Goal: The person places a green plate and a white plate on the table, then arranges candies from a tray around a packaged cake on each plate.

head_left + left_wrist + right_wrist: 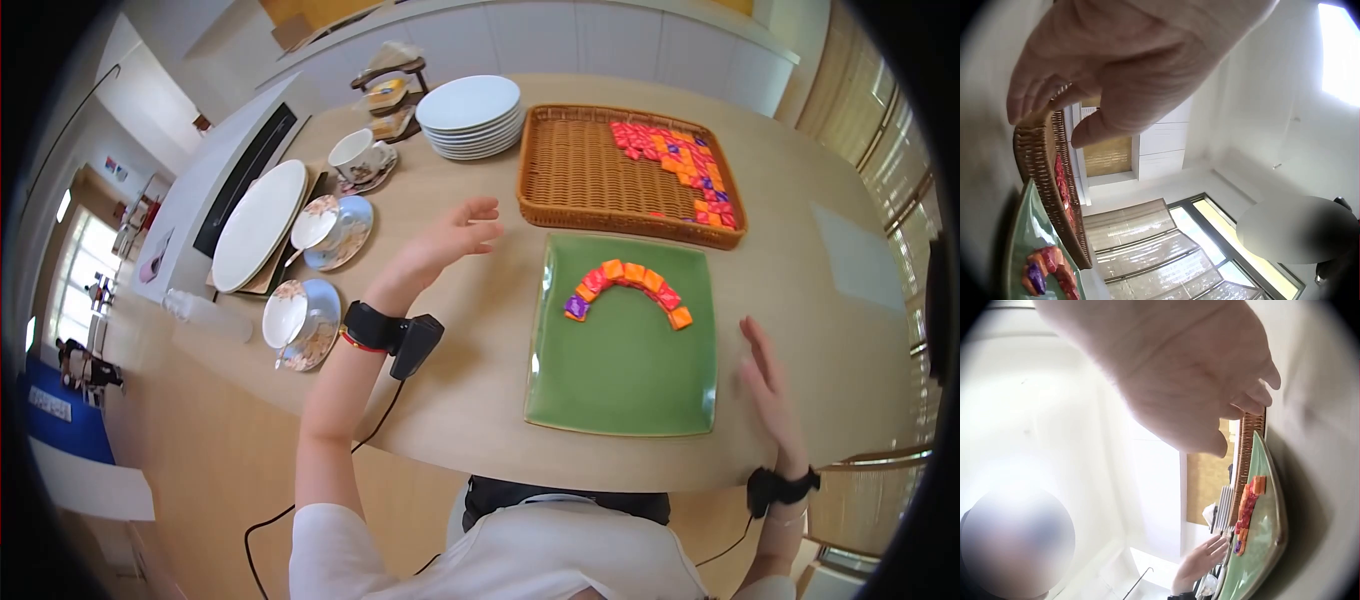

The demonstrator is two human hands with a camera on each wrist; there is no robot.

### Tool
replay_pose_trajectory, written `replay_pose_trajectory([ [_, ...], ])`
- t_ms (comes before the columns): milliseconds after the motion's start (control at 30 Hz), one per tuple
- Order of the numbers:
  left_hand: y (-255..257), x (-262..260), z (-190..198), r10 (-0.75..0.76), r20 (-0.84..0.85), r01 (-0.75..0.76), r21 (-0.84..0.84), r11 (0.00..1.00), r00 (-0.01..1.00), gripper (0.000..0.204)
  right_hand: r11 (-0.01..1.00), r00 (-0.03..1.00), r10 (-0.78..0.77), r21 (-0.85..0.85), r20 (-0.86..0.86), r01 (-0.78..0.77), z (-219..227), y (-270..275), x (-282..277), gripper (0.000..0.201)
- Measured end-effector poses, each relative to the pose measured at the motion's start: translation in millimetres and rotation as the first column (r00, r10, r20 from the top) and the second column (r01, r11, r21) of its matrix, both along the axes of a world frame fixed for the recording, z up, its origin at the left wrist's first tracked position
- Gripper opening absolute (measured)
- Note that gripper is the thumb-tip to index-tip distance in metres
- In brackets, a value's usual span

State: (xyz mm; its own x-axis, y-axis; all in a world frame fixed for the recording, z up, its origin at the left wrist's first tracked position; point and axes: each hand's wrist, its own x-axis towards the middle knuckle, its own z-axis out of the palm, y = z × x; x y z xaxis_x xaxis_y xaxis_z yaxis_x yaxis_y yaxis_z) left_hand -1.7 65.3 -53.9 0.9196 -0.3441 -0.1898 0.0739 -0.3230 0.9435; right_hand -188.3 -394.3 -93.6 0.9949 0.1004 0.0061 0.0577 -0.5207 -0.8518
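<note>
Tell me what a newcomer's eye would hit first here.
Most likely the arch of red, orange and purple wrapped candies on the square green plate, with the left hand and right hand on either side of it, holding nothing. Next, perhaps, the brown wicker basket just beyond, more candies gathered toward its right side, and the stack of white plates to its left.

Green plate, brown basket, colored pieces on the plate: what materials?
Green plate: likely glazed ceramic, glossy; bright reflections along its edges.
Brown basket: looks like wicker or rattan, slight sheen; weave is plain, though plastic imitation is possible.
Colored pieces: probably shiny plastic or foil wrappers, judging by highlights and uneven surfaces; contents hidden.
</note>
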Motion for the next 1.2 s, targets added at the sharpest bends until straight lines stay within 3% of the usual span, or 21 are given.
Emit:
replay_pose_trajectory([
  [33, -7.3, 2.5, -6.4, -0.018, -0.001, 0.018, -0.004, 1.000, 1.000, 0.066, 0.995, 0.998, 0.043, 0.085, 0.038, -0.046, -0.8, -8.3, 14.5, 0.059],
  [100, -22.3, 6.1, -17.9, 0.039, 0.012, -0.039, -0.004, 0.999, 0.999, 0.076, 0.993, 0.999, -0.035, 0.114, 0.029, 0.031, 2.8, -16.9, 52.2, 0.057],
  [167, -35.4, 15.9, -24.7, 0.046, 0.001, -0.046, -0.067, 0.997, 0.999, 0.083, 0.975, 0.988, -0.155, 0.160, 0.007, 0.152, 14.5, -13.2, 91.0, 0.057],
  [200, -44.1, 17.6, -23.5, 0.047, -0.005, -0.047, -0.153, 0.987, 0.999, 0.084, 0.977, 0.990, -0.143, 0.162, 0.013, 0.139, 17.2, -11.9, 111.9, 0.057],
  [267, -54.9, 21.2, -19.8, 0.069, 0.000, -0.067, -0.233, 0.970, 0.998, 0.084, 0.867, 0.928, -0.361, 0.331, -0.096, 0.371, 12.4, -7.7, 149.6, 0.055],
  [300, -59.5, 24.0, -17.4, 0.062, -0.010, -0.063, -0.213, 0.975, 0.998, 0.083, 0.873, 0.935, -0.343, 0.337, -0.088, 0.352, 3.9, -11.8, 163.2, 0.055],
  [367, -63.9, 31.0, -21.4, 0.073, -0.012, -0.074, -0.192, 0.979, 0.997, 0.083, 0.814, 0.973, -0.189, 0.532, -0.134, 0.232, -16.9, -29.7, 193.5, 0.057],
  [500, -64.8, 38.9, -37.6, 0.105, 0.053, -0.092, -0.198, 0.976, 0.993, 0.079, 0.788, 0.950, -0.291, 0.535, -0.114, 0.305, -47.7, -46.1, 211.8, 0.048],
  [600, -65.1, 41.6, -34.8, 0.087, -0.003, -0.087, -0.150, 0.985, 0.996, 0.074, 0.809, 0.948, -0.297, 0.496, -0.115, 0.314, -44.7, -48.5, 209.1, 0.046],
  [767, -59.3, 45.7, -42.2, 0.107, 0.082, -0.087, -0.210, 0.974, 0.991, 0.070, 0.809, 0.956, -0.268, 0.512, -0.118, 0.289, -52.5, -63.5, 215.8, 0.044],
  [833, -48.1, 40.2, -28.9, -0.034, 0.017, 0.037, -0.201, 0.979, 0.999, 0.069, 0.803, 0.955, -0.275, 0.520, -0.114, 0.293, -44.4, -62.8, 218.0, 0.043],
  [900, -29.9, 58.0, -37.3, -0.044, 0.001, 0.044, -0.138, 0.989, 0.999, 0.070, 0.842, 0.912, -0.336, 0.359, -0.235, 0.403, -21.9, -64.2, 217.3, 0.043],
  [933, -18.8, 58.0, -33.2, 0.014, 0.036, -0.017, 0.097, 0.995, 0.999, 0.070, 0.864, 0.879, -0.422, 0.194, -0.223, 0.464, -5.7, -63.6, 223.5, 0.048],
  [967, -8.4, 57.2, -30.1, 0.062, 0.081, -0.086, 0.323, 0.943, 0.995, 0.070, 0.865, 0.879, -0.423, 0.192, -0.217, 0.464, 5.3, -66.0, 237.2, 0.048],
  [1000, 2.6, 59.7, -32.5, 0.062, 0.085, -0.086, 0.318, 0.944, 0.994, 0.070, 0.907, 0.911, -0.409, 0.093, -0.045, 0.412, 17.4, -72.3, 256.3, 0.051],
  [1067, 22.8, 67.5, -41.9, -0.179, 0.267, -0.060, 0.693, 0.718, 0.947, 0.078, 0.954, 0.941, -0.286, -0.033, 0.179, 0.297, 52.5, -54.9, 294.1, 0.054],
  [1100, 25.7, 66.1, -40.8, -0.181, 0.270, -0.059, 0.690, 0.721, 0.946, 0.078, 0.969, 0.952, -0.215, -0.070, 0.215, 0.235, 79.0, -20.9, 303.4, 0.055],
  [1167, 27.2, 60.9, -39.5, -0.246, 0.181, -0.013, 0.829, 0.559, 0.952, 0.087, 0.984, 0.969, -0.060, -0.150, 0.241, 0.098, 130.6, 59.3, 317.6, 0.058],
  [1200, 26.8, 59.4, -41.1, -0.250, 0.189, -0.016, 0.826, 0.564, 0.950, 0.087, 0.982, 0.973, 0.024, -0.190, 0.230, 0.020, 155.5, 105.3, 322.6, 0.059],
])
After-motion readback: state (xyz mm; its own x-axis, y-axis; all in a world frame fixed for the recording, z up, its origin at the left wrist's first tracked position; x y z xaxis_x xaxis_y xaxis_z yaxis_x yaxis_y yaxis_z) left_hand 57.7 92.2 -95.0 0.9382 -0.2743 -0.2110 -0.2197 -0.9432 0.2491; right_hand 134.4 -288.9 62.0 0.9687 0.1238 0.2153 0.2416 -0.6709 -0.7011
